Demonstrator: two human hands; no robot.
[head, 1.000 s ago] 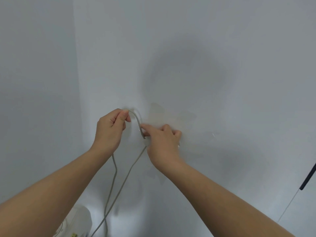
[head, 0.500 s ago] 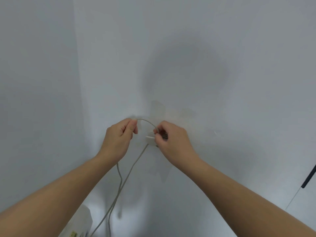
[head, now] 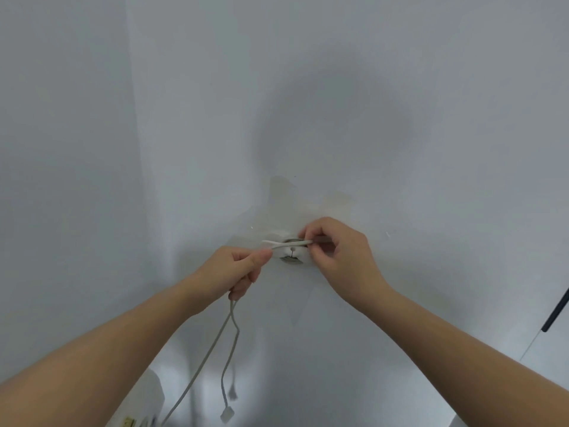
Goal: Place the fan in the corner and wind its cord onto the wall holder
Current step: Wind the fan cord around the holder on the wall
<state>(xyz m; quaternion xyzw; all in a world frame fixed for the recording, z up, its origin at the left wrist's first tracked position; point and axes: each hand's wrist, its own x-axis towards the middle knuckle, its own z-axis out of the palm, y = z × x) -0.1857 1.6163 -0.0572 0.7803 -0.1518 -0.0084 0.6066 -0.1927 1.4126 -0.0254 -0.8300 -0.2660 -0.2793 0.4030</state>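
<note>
A small white round wall holder (head: 291,253) is stuck on the wall just right of the corner. The fan's grey-white cord (head: 228,343) runs across the holder's top. My left hand (head: 237,269) pinches the cord just left of the holder. My right hand (head: 337,253) grips the cord at the holder's right side. Two strands hang below my left hand, one ending in a small white plug (head: 227,415). Only the top of the white fan (head: 140,406) shows at the bottom left, partly behind my left forearm.
Two pale walls meet in a corner (head: 132,180) at the left. A dark rod (head: 555,312) with a thin line below it leans at the right edge. A patch of pale tape marks (head: 308,198) sits above the holder.
Both hands have moved right and down. The cord's arch between my hands is now pulled flat across the holder. The plug end has come into view.
</note>
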